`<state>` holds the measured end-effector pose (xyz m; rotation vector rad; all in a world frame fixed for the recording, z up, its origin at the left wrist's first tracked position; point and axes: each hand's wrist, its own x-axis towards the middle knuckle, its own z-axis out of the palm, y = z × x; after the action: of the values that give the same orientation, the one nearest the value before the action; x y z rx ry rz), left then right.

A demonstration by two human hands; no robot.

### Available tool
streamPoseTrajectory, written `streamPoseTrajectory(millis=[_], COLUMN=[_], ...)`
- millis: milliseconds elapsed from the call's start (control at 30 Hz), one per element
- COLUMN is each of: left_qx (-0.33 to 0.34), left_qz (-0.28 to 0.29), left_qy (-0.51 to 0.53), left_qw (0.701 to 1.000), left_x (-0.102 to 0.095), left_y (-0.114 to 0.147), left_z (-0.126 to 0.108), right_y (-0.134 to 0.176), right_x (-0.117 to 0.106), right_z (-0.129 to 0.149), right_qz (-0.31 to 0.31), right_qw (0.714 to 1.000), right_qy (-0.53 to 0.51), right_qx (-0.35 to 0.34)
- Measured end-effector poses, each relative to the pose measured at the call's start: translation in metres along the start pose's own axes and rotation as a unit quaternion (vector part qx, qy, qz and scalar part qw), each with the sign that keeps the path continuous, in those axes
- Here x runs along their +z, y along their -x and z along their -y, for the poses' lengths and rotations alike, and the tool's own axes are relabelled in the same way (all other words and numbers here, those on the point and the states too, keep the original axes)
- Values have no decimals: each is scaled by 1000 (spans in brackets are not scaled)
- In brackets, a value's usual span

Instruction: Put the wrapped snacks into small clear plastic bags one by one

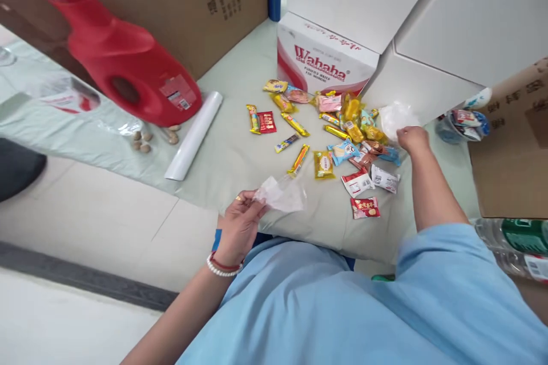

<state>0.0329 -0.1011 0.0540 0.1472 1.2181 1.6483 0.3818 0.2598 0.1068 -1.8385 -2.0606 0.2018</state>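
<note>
Near the table's front edge, my left hand [244, 217] pinches a small clear plastic bag [283, 195] by its left end. Farther back at the right, my right hand [413, 140] has closed fingers at a crumpled white plastic bag [398, 118], beside the white boxes. Between my hands lie several wrapped snacks: a yellow stick-shaped packet [298, 159], a yellow square packet [323, 165], a blue packet [343, 151], a red-and-white packet [358, 182], a white packet [385, 178] and a red packet [365, 207]. More packets are heaped close to my right hand.
A Wahaba-printed white carton [325, 63] stands behind the snacks. At left are a red jug [132, 63], a white roll [194, 136] and several brown nuts [145, 148]. A clear cup [454, 127] with packets stands right, near plastic bottles [520, 235] and a cardboard box [514, 148].
</note>
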Motion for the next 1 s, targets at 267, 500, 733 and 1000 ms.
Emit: streamPoseTrajectory(millis=[267, 500, 733, 1000], left_qx=[69, -19, -89, 20], left_qz=[147, 160, 115, 169], left_qy=[-147, -120, -118, -311], left_qw=[976, 980, 982, 935], left_x=[35, 59, 43, 57], left_y=[-15, -20, -23, -3], left_z=[36, 40, 43, 36], right_y=[180, 235, 253, 258], right_x=[0, 43, 52, 35], right_z=[95, 100, 68, 94], right_qz=[129, 105, 132, 87], right_qw=[919, 850, 665, 682], right_qy=[-259, -514, -650, -670], right_qx=[-268, 56, 342, 281])
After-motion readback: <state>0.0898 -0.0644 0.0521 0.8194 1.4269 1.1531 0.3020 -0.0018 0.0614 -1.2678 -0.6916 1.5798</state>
